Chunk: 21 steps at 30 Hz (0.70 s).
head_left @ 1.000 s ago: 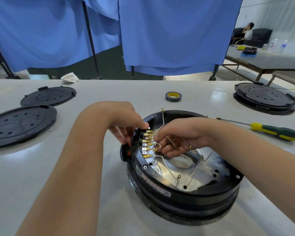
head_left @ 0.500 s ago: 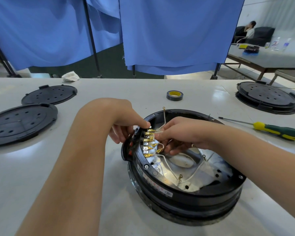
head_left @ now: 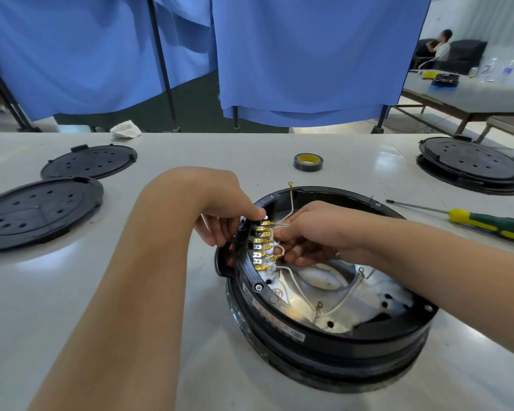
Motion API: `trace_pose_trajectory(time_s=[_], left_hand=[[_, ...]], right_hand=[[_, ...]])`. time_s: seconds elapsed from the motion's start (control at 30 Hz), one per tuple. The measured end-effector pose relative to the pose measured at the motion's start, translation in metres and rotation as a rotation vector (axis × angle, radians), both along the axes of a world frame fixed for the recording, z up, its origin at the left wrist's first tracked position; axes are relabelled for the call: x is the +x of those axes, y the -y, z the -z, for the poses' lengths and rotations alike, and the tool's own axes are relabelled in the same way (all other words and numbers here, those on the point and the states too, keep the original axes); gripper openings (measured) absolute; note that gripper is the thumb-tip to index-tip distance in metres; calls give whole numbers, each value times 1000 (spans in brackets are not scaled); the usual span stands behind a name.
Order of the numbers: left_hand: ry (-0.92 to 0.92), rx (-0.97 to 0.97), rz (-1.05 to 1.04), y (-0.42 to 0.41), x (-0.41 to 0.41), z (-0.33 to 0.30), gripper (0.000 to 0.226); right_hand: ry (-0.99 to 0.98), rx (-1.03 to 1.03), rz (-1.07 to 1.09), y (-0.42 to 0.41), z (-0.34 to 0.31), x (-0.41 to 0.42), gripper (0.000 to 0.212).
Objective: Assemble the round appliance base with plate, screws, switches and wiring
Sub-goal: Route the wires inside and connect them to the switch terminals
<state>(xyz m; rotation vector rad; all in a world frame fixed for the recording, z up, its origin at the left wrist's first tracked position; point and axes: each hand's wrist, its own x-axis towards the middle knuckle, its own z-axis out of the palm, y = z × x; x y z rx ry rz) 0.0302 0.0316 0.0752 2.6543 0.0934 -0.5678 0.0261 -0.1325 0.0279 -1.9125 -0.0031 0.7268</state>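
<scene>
1. Clearly the step in hand is the wiring: pushing a brass spade connector onto a tab of the switch block [head_left: 260, 247] at the left inner wall of the round appliance base [head_left: 324, 330], which sits near the front edge of the bench [head_left: 72, 292], right of centre.
2. To do it well, I judge the connector should go on square to its tab, with the push straight along the tab, not sideways, so that neighbouring terminals are not bent.
3. The base must not slide or tip under that push; bracing the outside of the wall opposite the terminals answers it.
4. The loose white wires [head_left: 297, 287] lying over the metal plate [head_left: 377, 295] should stay slack and clear of the screw holes.
5. The right hand [head_left: 315, 232] reaches in over the rim, palm down, its fingers curled and pinching a wire end at the terminal row; which tab it meets I cannot tell.
6. The left hand [head_left: 220, 209] comes from the near left, wrist bent, thumb tip pressing on the rim above the block and the other fingers curled against the outside of the wall, gripping it.
7. Farther back, a screwdriver [head_left: 487, 222] lies toward the right edge, a tape roll [head_left: 308, 162] beyond the base, and two black covers [head_left: 42, 212] toward the left edge.
</scene>
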Motion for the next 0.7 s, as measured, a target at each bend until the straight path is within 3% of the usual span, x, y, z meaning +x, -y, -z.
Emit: trace_pose_trajectory(time_s=[0.7], left_hand=[[-15,-11,-13,4,-4,-2,50]], right_hand=[[-101,31,-25,-3,-5,-4,19]])
